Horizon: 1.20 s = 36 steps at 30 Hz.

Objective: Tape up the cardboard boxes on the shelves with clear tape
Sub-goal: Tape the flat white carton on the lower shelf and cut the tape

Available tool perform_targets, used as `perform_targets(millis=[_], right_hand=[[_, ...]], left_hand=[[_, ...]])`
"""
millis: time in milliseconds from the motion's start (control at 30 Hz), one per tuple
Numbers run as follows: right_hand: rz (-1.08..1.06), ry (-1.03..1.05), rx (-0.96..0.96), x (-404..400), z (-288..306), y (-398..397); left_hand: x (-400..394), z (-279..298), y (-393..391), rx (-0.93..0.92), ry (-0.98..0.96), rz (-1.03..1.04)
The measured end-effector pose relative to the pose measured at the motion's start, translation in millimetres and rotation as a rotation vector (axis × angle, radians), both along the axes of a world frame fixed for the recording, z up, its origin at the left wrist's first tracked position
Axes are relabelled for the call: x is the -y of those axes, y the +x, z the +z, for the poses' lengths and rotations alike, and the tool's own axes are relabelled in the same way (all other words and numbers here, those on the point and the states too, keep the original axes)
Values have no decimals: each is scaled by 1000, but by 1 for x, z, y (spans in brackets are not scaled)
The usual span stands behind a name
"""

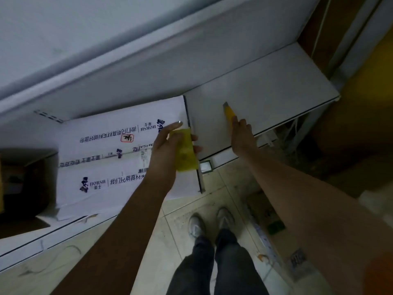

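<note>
Head view: the white printed cardboard box [119,158] lies flat on the pale grey metal shelf [265,99]. Left hand [168,150] hovers over the box's right edge, fingers curled round a yellowish roll of clear tape [186,152]. Just right of the box, the right hand [242,137] grips a yellow utility knife [229,112], its tip on the shelf.

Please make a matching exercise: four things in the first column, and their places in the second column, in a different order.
Things:
1. tape roll
2. knife
3. white box
4. shoes

Places:
A. on the tiled floor
B. in the right hand
C. in the left hand
D. on the shelf, left side

Pairs: 1-C, 2-B, 3-D, 4-A
</note>
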State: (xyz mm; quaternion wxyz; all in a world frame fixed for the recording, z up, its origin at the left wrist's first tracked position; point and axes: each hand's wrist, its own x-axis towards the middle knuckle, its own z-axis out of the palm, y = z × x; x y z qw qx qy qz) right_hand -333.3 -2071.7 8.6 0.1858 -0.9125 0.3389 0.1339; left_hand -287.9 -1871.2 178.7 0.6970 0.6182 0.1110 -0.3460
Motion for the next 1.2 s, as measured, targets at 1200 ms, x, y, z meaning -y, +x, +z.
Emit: perform_targets(millis=[1200], right_hand=[[-73,580,434,16,143,125]], left_hand=[[15,61,-44,29,352,-157]])
